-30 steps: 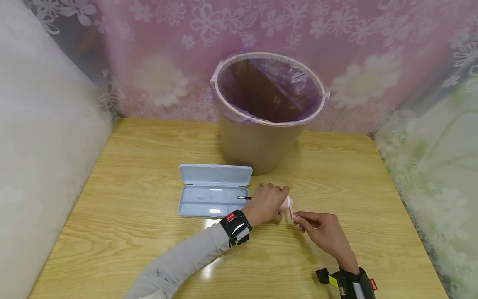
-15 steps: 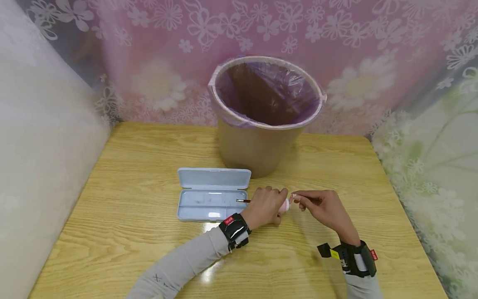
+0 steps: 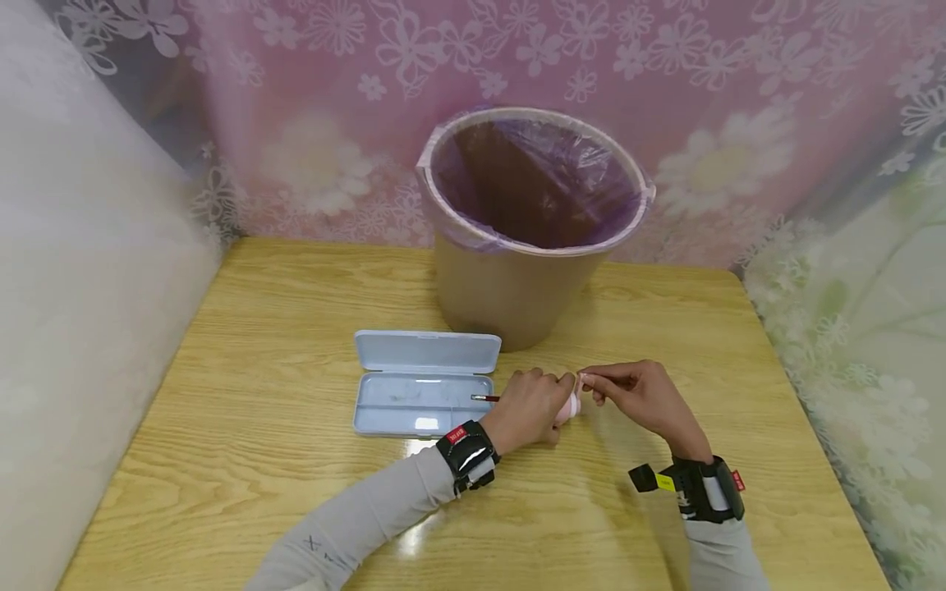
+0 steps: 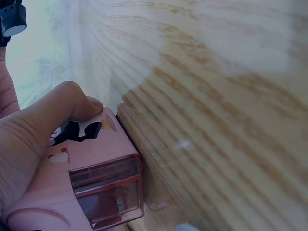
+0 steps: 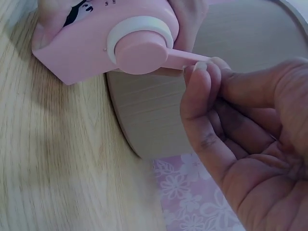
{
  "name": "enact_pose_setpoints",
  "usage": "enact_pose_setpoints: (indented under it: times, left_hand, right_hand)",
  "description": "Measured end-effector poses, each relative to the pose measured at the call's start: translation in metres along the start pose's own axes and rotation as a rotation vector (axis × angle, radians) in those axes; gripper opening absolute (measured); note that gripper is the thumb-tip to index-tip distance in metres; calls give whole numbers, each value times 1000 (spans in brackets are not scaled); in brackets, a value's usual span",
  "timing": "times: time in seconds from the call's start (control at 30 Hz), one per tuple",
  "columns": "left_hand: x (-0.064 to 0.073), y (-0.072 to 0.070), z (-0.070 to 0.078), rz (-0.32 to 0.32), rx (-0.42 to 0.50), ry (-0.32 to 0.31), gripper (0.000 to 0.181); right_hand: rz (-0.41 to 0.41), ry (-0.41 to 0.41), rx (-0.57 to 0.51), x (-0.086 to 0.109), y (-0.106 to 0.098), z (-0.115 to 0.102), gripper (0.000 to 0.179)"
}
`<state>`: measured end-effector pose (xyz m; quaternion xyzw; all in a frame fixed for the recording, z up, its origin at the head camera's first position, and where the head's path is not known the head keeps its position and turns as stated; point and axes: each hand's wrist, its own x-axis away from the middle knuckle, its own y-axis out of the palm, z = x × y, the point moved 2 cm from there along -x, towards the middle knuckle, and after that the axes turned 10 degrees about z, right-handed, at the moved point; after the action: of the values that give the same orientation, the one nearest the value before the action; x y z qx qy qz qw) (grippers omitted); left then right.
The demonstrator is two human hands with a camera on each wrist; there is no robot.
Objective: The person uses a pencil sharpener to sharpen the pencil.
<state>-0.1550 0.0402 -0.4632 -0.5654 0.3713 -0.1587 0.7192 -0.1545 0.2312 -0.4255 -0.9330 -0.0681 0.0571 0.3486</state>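
A pink pencil sharpener (image 4: 106,149) with a cartoon print and a clear shavings drawer rests on the table, gripped from above by my left hand (image 3: 526,410). In the right wrist view its pink crank (image 5: 180,58) juts from a round hub with a white collar. Thumb and fingertips of my right hand (image 5: 240,115) pinch the crank's end; in the head view that hand (image 3: 643,398) is right of the sharpener. A thin dark red stick with a silvery end (image 3: 484,398), like a pencil, pokes out left of my left hand, its other end hidden.
An open light blue pencil case (image 3: 402,390) lies to the left, under the stick's tip in the head view. Behind it stands a tall beige bin (image 3: 510,295) with a purple liner. Flowered curtains (image 3: 318,164) border the wooden table.
My right hand has risen from low beside the sharpener to near its top, carrying the crank's end round from pointing downward to pointing upward in the head view. My left hand stays put.
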Motion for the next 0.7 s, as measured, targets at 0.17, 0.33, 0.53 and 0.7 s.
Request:
enact_pose_setpoints:
  times: [0.17,0.33,0.53,0.7]
  left_hand:
    - [-1,0,1,-8,7,-11,58]
    - [-3,0,2,-14,18,-15,59]
    - [-4,1,3,-33,4,-12,59]
    - [-4,0,3,-64,12,-18,64]
  right_hand:
    - [-22,37,-26,-5,-1,5,25]
    - [-63,96,-46,-11,-2,10,28]
    - [-82,122,-124,-18,4,23,30]
    - [-109,150,-237,-22,12,34,31]
